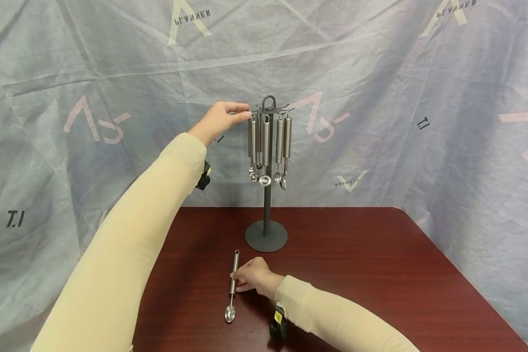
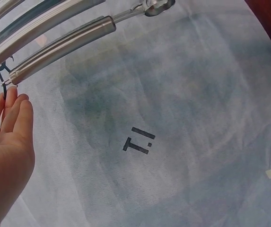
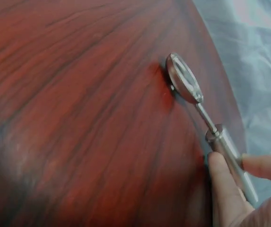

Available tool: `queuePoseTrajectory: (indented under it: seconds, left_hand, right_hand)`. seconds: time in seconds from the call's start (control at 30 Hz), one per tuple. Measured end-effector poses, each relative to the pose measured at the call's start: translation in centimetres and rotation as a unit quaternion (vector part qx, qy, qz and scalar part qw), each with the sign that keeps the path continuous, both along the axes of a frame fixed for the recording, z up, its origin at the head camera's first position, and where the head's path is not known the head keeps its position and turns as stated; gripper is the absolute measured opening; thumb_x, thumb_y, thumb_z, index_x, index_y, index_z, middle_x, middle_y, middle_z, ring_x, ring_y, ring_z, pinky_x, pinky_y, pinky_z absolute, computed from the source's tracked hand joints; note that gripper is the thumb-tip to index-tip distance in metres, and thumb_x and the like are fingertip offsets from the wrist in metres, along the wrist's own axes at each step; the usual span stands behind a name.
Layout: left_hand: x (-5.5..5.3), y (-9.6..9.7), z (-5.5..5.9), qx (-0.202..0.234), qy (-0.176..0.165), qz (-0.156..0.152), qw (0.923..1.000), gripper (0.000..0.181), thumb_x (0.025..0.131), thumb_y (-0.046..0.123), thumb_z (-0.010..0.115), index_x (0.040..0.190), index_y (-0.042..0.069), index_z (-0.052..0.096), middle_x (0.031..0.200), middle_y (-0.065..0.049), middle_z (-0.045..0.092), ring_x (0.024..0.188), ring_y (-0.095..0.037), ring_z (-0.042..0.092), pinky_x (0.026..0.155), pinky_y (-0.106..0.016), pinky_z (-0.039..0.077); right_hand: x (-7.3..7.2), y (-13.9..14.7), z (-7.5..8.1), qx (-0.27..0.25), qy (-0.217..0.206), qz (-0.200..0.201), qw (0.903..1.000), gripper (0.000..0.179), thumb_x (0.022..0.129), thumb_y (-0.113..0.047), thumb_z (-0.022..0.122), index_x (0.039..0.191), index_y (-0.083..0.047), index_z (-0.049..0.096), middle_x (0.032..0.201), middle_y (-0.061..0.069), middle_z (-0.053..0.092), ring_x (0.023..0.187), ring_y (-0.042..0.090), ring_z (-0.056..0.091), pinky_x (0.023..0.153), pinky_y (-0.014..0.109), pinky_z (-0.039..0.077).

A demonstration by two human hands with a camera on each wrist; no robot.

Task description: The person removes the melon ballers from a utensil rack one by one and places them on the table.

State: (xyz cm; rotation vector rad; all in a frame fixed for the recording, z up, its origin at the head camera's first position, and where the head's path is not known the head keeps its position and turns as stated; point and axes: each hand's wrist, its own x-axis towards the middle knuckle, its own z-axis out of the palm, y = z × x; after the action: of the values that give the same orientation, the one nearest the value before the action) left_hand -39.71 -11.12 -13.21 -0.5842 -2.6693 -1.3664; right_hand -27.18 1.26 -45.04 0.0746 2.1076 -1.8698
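A dark grey rack (image 1: 267, 205) stands on the table, with several steel-handled spoons (image 1: 266, 142) hanging from its hooks. My left hand (image 1: 224, 120) reaches up to its left side, where thumb and fingertips pinch the end of a hook (image 2: 4, 89). Right beside those fingertips, in the left wrist view, hangs a spoon handle (image 2: 64, 49). Low in front of the rack's base, my right hand (image 1: 256, 276) pinches a metal spoon (image 1: 235, 266) by its handle between thumb and fingers. The spoon's oval bowl (image 3: 185, 78) points toward the near table edge, close over the wood.
The reddish-brown table (image 1: 356, 254) has a rounded far right corner. Behind it hangs a grey printed cloth (image 1: 378, 146), which also runs along both sides. A black wrist camera (image 1: 278, 322) is on the right sleeve, and another (image 1: 204, 177) on the left.
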Motion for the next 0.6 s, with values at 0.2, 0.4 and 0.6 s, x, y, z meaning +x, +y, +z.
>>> queuePoseTrajectory:
  seconds: [0.2, 0.4, 0.6]
  left_hand:
    - [0.1, 0.2, 0.2, -0.013, 0.012, 0.001, 0.9999, 0.055, 0.098, 0.037, 0.058, 0.147, 0.016, 0.045, 0.156, 0.001, 0.035, 0.144, -0.018, 0.032, 0.12, -0.04, 0.025]
    - [0.3, 0.2, 0.4, -0.009, 0.008, 0.001, 0.9999, 0.054, 0.098, 0.036, 0.058, 0.146, 0.015, 0.045, 0.154, 0.0, 0.039, 0.143, -0.018, 0.034, 0.12, -0.039, 0.026]
    - [0.2, 0.2, 0.3, -0.007, 0.009, 0.001, 0.9999, 0.054, 0.098, 0.035, 0.058, 0.146, 0.014, 0.045, 0.155, 0.0, 0.038, 0.143, -0.018, 0.035, 0.119, -0.038, 0.027]
  right_hand:
    - [0.1, -0.7, 0.2, 0.039, 0.008, -0.033, 0.9987, 0.013, 0.078, 0.005, 0.074, 0.081, 0.005, 0.062, 0.068, 0.013, 0.059, 0.052, 0.012, 0.059, 0.059, 0.036, 0.061]
    - [-0.1, -1.3, 0.8, 0.087, -0.003, -0.057, 0.9946, 0.026, 0.075, 0.005, 0.077, 0.092, 0.006, 0.057, 0.068, 0.014, 0.06, 0.054, 0.015, 0.064, 0.054, 0.032, 0.06]
    - [-0.1, -1.3, 0.7, 0.084, -0.011, -0.05, 0.9951, 0.026, 0.076, 0.004, 0.078, 0.094, 0.007, 0.059, 0.07, 0.016, 0.062, 0.055, 0.02, 0.068, 0.054, 0.033, 0.06]
